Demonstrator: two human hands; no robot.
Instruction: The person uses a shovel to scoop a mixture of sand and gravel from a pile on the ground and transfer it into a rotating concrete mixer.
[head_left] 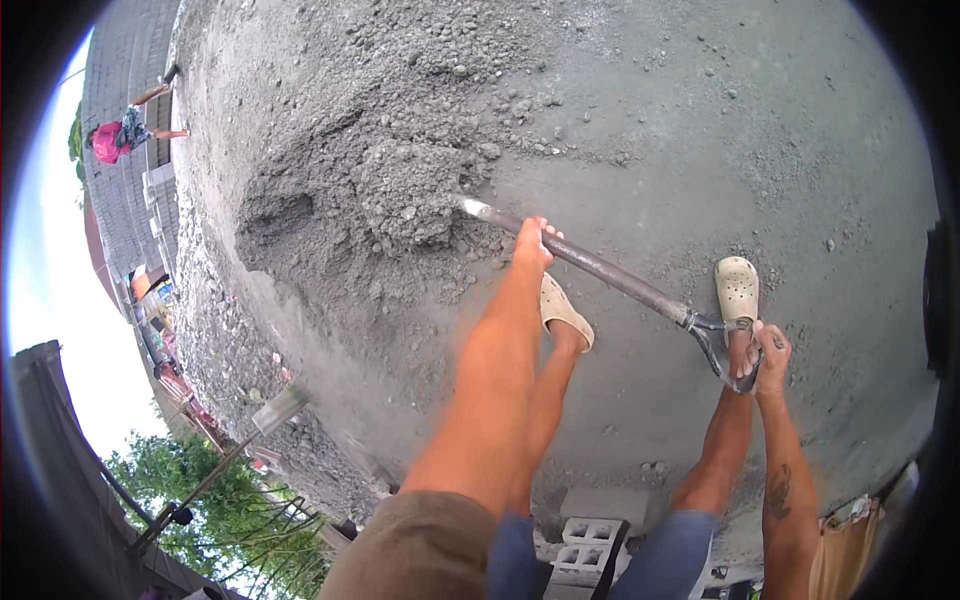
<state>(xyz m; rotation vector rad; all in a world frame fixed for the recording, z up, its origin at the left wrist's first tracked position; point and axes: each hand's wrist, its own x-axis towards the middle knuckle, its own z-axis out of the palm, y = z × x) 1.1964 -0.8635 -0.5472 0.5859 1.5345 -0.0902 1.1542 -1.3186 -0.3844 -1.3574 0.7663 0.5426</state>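
Note:
A shovel (625, 280) slants across the view between my two hands. My left hand (536, 242) is closed round its shaft, not far above the blade end. My right hand (770, 358) grips the D-shaped handle near my right foot. The shaft's lower end runs into a heap of grey wet-looking mortar mix (400, 190), and the blade is hidden in or behind that heap. Crumbly lumps lie around it. My feet, in beige clogs (737, 285), stand apart on the grey-coated ground, one on each side of the shaft.
Hollow concrete blocks (585, 550) lie behind my feet. A gravel heap (225, 330) stretches along the left. Farther off, a person in a red top (107, 143) is by a grey block wall (125, 60). A post with a pale block-like end (280, 408) juts in at lower left.

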